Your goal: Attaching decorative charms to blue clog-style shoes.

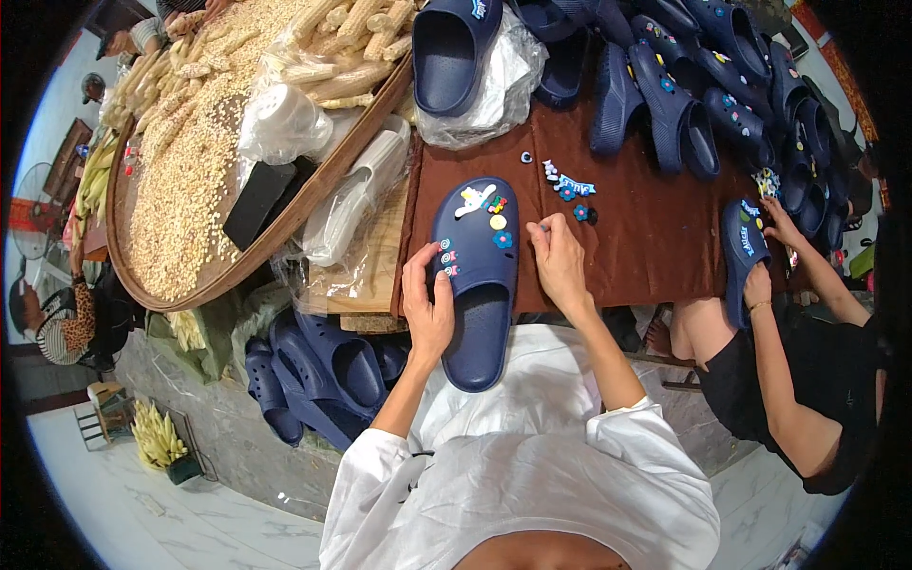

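A navy blue clog (478, 275) lies toe-away on the brown tabletop (646, 228), its upper dotted with small coloured charms. My left hand (427, 302) holds the clog's left side, fingers curled on its edge. My right hand (559, 258) rests on the clog's right side, fingertips pinched near the charms at the toe; whether it holds a charm I cannot tell. Loose charms (568, 188) lie on the table just beyond my right hand.
A round woven tray (237, 261) of corn kernels and cobs fills the far left. Several navy clogs (684, 104) pile at the back right, more (313, 375) lie below the table. Another person's hands (765, 256) work on a clog at right. Plastic bags (494, 85) lie behind.
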The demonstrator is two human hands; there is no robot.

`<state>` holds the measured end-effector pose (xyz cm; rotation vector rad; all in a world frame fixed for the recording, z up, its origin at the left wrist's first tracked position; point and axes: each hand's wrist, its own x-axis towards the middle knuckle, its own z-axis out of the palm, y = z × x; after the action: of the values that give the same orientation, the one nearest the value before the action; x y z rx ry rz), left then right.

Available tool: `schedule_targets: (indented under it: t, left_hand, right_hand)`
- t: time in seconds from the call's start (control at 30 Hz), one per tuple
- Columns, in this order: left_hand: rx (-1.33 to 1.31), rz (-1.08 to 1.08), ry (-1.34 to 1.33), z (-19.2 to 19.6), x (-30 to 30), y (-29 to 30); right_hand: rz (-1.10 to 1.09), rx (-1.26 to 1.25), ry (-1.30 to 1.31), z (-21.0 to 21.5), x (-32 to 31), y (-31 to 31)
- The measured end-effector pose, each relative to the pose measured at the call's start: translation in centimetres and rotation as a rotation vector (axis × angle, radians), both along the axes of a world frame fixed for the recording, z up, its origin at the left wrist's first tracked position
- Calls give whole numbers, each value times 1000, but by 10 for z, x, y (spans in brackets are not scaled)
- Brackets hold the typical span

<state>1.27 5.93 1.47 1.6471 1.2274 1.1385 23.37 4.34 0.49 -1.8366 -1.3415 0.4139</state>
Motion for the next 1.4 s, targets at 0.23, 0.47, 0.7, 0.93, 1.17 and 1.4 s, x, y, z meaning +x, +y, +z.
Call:
schedule_targets:
  t: [0.23, 0.47, 0.7, 0.93, 1.17, 1.4]
  left_hand:
    - [-4, 1, 46, 2, 0, -1]
    - [7, -5, 24, 2, 2, -2]
    - [12, 0, 41, 4, 0, -3]
    - [13, 6, 26, 4, 0, -1]
    - [11, -5, 10, 0, -1, 0]
    - [18, -6, 47, 4, 0, -2]
  right_hand:
    - [-36, -50, -37, 19, 2, 8]
    - [103, -230, 27, 48, -13, 25]
    - [221, -93, -66, 45, -20, 20]
    - [213, 19, -50, 29, -12, 20]
    - [6, -32, -161, 11, 13, 12]
    - [34, -80, 1, 49, -8, 22]
